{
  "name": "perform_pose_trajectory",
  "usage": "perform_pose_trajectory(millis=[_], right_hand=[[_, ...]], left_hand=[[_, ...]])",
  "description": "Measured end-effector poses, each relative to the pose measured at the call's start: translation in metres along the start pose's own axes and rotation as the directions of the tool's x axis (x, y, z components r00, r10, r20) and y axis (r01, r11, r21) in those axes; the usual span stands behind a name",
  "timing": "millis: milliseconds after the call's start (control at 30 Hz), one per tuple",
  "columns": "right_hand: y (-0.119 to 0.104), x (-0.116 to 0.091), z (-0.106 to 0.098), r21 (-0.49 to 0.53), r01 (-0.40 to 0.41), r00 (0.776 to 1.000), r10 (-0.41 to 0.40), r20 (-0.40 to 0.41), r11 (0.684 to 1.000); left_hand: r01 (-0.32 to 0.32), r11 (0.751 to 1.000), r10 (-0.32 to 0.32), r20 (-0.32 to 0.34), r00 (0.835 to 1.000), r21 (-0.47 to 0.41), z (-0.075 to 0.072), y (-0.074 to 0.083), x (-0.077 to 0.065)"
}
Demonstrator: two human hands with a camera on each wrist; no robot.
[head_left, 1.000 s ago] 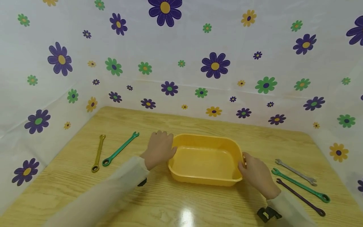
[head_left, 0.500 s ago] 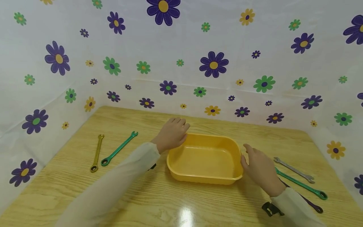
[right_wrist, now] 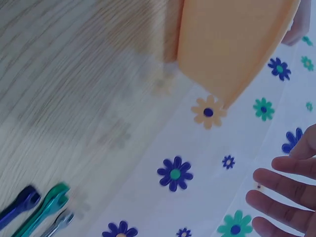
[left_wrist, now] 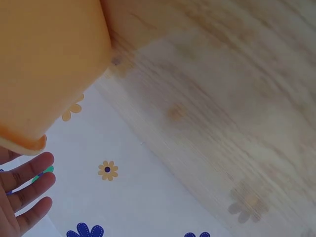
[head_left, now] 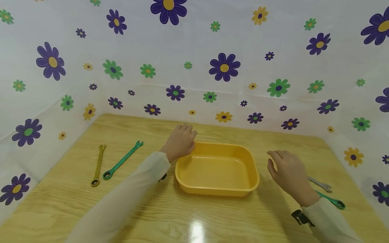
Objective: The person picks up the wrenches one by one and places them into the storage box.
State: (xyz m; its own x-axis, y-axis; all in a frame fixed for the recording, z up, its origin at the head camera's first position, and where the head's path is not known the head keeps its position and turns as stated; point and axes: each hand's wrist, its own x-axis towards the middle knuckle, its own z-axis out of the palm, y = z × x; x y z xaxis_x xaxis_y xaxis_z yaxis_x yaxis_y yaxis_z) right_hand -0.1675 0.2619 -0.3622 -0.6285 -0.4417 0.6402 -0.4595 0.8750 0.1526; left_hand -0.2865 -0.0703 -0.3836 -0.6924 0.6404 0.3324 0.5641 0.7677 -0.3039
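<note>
A yellow plastic basin (head_left: 217, 172) stands upright on the wooden table, with nothing in it. My left hand (head_left: 180, 141) is at its back left corner. In the left wrist view the fingers (left_wrist: 34, 185) of that hand are spread and fairly straight beside the rim; whether they touch it I cannot tell. To the right of the basin, apart from it, my right hand (head_left: 290, 173) hovers with relaxed fingers and holds nothing. Beyond that hand lie a silver wrench (head_left: 320, 184) and a green wrench (head_left: 332, 200), both partly hidden by it. A purple wrench (right_wrist: 19, 205) shows in the right wrist view.
On the left side of the table (head_left: 136, 202) lie a gold wrench (head_left: 98, 165) and another green wrench (head_left: 123, 160). A white flower-patterned sheet (head_left: 194, 44) surrounds the table at the back and sides.
My right hand has let go of the basin's right rim and moved right, over the wrenches. My left hand has shifted from the left side to the back left corner.
</note>
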Motion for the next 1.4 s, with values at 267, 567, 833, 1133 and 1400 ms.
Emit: perform_pose_trajectory(millis=[267,567,833,1133,1400], right_hand=[[0.031,-0.011,-0.009,-0.050,0.005,1.000,-0.006,-0.024,0.999],[0.054,-0.031,-0.014,-0.033,0.005,1.000,-0.005,-0.001,0.999],[0.064,-0.049,-0.019,-0.010,0.004,0.999,-0.004,0.032,1.000],[0.067,-0.070,-0.022,0.029,-0.043,0.996,0.040,0.077,0.999],[0.072,-0.089,-0.026,0.060,-0.103,0.988,0.095,0.120,0.993]], left_hand=[[0.023,0.999,-0.023,-0.012,1.000,-0.023,0.004,0.000,0.002],[0.059,0.995,-0.058,0.018,0.998,-0.080,0.008,0.000,-0.004],[0.063,0.993,-0.063,0.002,0.998,-0.097,0.007,0.002,-0.005],[0.081,0.989,-0.082,-0.004,0.997,-0.123,0.009,0.003,-0.006],[0.103,0.985,-0.104,-0.001,0.995,-0.139,0.008,0.004,-0.006]])
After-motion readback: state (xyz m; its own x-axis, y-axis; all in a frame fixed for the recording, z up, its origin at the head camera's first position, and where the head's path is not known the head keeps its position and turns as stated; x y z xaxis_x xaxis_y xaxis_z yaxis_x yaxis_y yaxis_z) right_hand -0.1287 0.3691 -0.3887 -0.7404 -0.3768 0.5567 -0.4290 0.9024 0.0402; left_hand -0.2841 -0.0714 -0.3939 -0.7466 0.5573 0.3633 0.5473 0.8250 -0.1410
